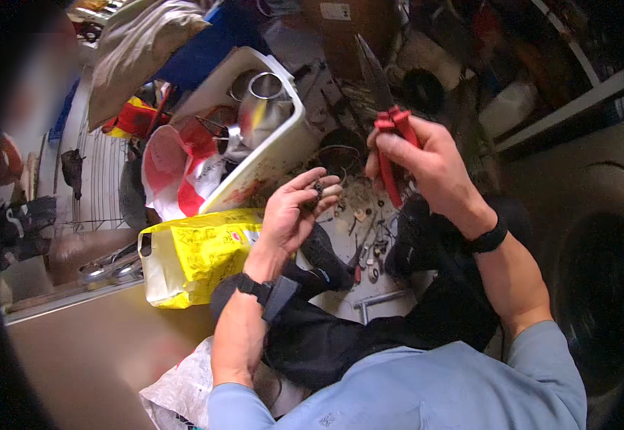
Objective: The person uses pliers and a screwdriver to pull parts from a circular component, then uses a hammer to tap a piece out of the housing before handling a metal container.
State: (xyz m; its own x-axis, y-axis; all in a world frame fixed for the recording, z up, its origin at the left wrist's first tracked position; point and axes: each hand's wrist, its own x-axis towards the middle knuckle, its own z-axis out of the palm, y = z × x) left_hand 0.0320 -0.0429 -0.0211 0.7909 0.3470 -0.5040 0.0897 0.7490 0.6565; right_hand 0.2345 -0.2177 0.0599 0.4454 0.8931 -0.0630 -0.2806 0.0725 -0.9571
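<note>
My right hand (pixel 427 154) is closed round a red-handled tool (pixel 402 123) with a long, pointed dark metal blade. The blade points up and away from me, and one red grip sticks out below my fingers. My left hand (pixel 294 208) is turned palm up, its fingers partly curled round some small dark pieces (pixel 317 192), too small to name. It is apart from the tool. Below and between both hands, small metal parts and loose bits (pixel 373 251) are scattered on the floor between my feet.
At the left, a white plastic bin (pixel 294 118) holds metal vessels and red-and-white packaging. A yellow bag (pixel 211 251) stands beside my left forearm. A metal bracket (pixel 380 299) lies near my legs. A round dark-doored appliance (pixel 592 279) is close on the right; cluttered items fill the back.
</note>
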